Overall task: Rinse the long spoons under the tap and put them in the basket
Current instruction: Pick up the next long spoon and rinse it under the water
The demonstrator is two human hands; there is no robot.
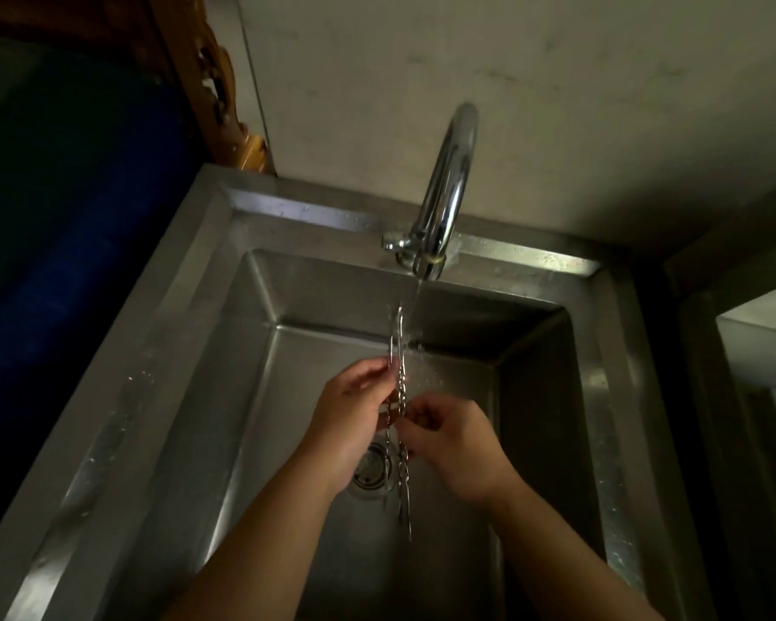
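A thin bunch of long metal spoons [398, 347] with twisted handles stands nearly upright over the steel sink [189, 333]. Both hands grip the bunch at its middle: my left hand [350, 410] from the left, my right hand [453, 437] from the right and slightly lower. The spoons' upper ends reach into the thin stream of water falling from the curved chrome tap [444, 190]. Their lower ends hang below my hands, over the round drain strainer [370, 470]. No basket is in view.
The sink's deep basin has a wet rim on the left and at the back. A beige wall rises behind the tap. A carved wooden piece [216, 82] and a dark blue surface stand at the left. Part of a second steel basin [762, 365] shows at the right edge.
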